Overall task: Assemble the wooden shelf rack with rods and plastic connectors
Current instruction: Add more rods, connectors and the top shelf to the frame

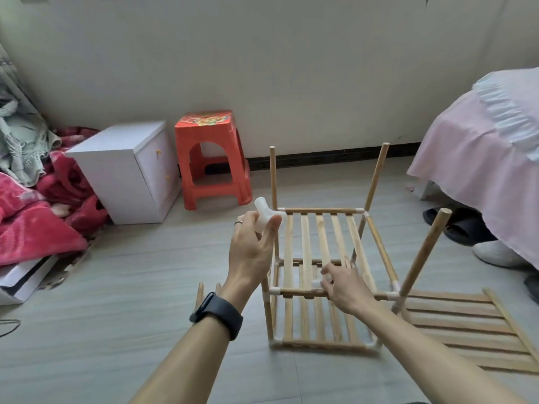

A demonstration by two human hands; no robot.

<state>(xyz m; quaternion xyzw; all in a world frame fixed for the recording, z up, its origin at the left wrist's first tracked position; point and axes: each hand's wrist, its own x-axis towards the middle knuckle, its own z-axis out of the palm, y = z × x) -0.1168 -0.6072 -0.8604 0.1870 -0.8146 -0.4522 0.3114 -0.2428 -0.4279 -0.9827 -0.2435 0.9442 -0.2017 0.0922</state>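
Head view: my left hand [250,246], at centre frame, pinches a white plastic connector [264,215] between thumb and fingertips, raised clear of the floor just left of the rack's far-left rod [272,176]. My right hand [347,287], lower centre, lies with curled fingers on the front rail [303,293] of the upper tier; a small white piece shows at its fingertips, but blur hides whether I grip it or merely rest beside it, so I cannot tell. The half-built rack [320,237] stands two tiers high at centre right, and a spare slatted panel [466,325] lies flat at lower right.

Probable hazards:
(a) the connector is held only at the fingertips, so a twist while seating it could flick it away
(b) the near-right rod [423,252] leans outward, so the rod tops may not match the next tier's sockets, and forcing one corner could pull another joint apart
(c) if the right hand's hold on the rail is light, downward pressure on a rod top could skew or tip the frame
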